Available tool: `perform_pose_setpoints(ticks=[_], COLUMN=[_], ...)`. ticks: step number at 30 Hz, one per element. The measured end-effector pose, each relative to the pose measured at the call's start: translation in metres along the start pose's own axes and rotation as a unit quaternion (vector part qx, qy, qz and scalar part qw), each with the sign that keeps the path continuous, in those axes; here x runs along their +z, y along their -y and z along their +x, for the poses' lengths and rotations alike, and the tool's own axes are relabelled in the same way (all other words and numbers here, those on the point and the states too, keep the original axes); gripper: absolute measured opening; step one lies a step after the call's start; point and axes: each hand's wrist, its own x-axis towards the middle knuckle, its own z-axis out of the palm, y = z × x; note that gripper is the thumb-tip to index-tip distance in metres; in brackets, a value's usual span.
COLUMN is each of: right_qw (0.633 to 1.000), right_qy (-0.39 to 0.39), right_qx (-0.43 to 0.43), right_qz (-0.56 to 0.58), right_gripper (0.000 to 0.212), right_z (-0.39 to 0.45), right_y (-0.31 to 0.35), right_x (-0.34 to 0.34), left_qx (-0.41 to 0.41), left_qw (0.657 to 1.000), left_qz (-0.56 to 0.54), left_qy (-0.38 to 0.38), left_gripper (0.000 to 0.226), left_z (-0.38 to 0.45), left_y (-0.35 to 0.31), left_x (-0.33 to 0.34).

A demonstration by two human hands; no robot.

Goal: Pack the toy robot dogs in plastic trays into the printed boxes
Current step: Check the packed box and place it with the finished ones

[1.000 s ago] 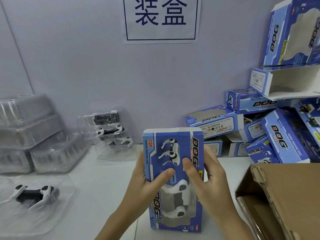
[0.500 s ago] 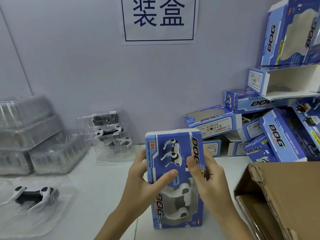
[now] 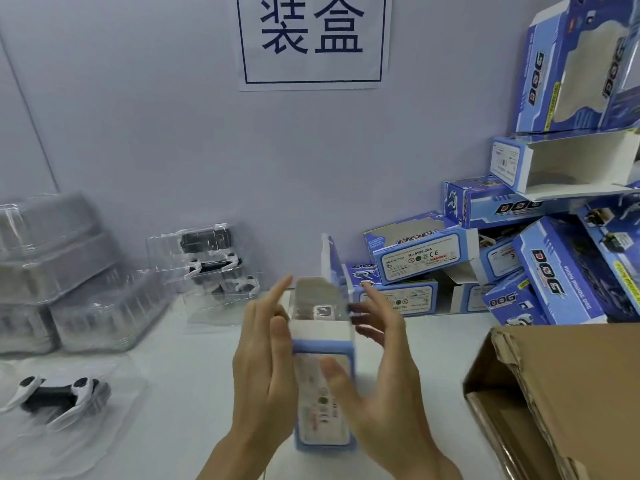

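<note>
**Box held upright between both hands**

The left hand [image 3: 265, 362] and right hand [image 3: 377, 372] are pressing flat against opposite sides of the printed box [image 3: 323, 382], fingers loosely spread, over the white table's [image 3: 194, 386] near-middle; its top flap is standing open. Bare tabletop is lying leftward; a cardboard carton [image 3: 568, 393] is crowding the right edge.

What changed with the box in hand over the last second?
The printed box was turned from window face to narrow label side up, its far end flap now open. Both hands, left hand and right hand, stay on it. The trayed dogs and cardboard carton stayed put.
</note>
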Motion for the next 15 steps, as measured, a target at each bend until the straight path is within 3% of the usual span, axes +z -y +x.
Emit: perform_pose_setpoints(ticks=[2, 4, 7, 9, 13, 15], right_qw=[0.999, 0.999, 0.998, 0.997, 0.992, 0.989], right_qy=[0.006, 0.014, 0.021, 0.034, 0.044, 0.047], right_qx=[0.029, 0.034, 0.028, 0.033, 0.028, 0.008], right_qz=[0.029, 0.039, 0.044, 0.059, 0.112, 0.139], right_gripper=[0.108, 0.116, 0.108, 0.1, 0.084, 0.076], right_z=[0.001, 0.003, 0.007, 0.01, 0.014, 0.014], right_y=[-0.002, -0.004, -0.006, -0.009, -0.015, -0.015], right_x=[-0.001, -0.003, -0.008, -0.014, -0.025, -0.026], left_qx=[0.003, -0.002, 0.023, 0.006, -0.03, -0.061], left_qw=[0.998, 0.995, 0.997, 0.998, 0.997, 0.983], left_qz=[-0.055, -0.097, -0.034, -0.002, -0.015, -0.09], left_qy=[-0.005, -0.014, -0.071, -0.065, 0.07, 0.147], left_gripper=[0.042, 0.053, 0.075, 0.084, 0.063, 0.055], left_z=[0.0, -0.001, 0.001, 0.008, 0.012, 0.009], left_y=[0.0, 0.001, 0.009, 0.019, 0.032, 0.031], left_x=[0.002, 0.005, 0.002, -0.005, -0.011, -0.011])
